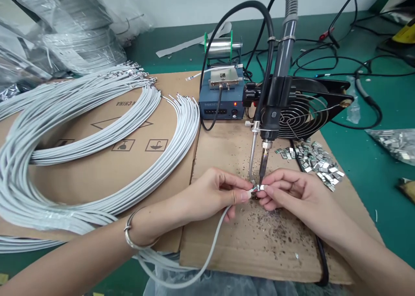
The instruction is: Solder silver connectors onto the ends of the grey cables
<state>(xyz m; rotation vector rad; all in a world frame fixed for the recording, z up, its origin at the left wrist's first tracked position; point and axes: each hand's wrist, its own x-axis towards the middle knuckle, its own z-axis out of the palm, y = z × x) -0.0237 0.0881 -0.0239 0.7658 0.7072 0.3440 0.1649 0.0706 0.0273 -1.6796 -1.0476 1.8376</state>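
One white cable is in the left hand, with the thumb and fingers pinched tight near its end. The right hand has its thumb and finger closed on a small shiny plug, which meets the cable's little wires. The plug and the cable end are right under the tip of a black soldering iron that hangs down from a stand. I cannot tell if the tip touches the plug. A thin metal tube points down just beside the tip. Below is brown cardboard with dark specks all over it. A pile of small metal plugs lies to the right, near a black fan. A blue box with a red light is behind. A big bunch of white cables curves around on the left.
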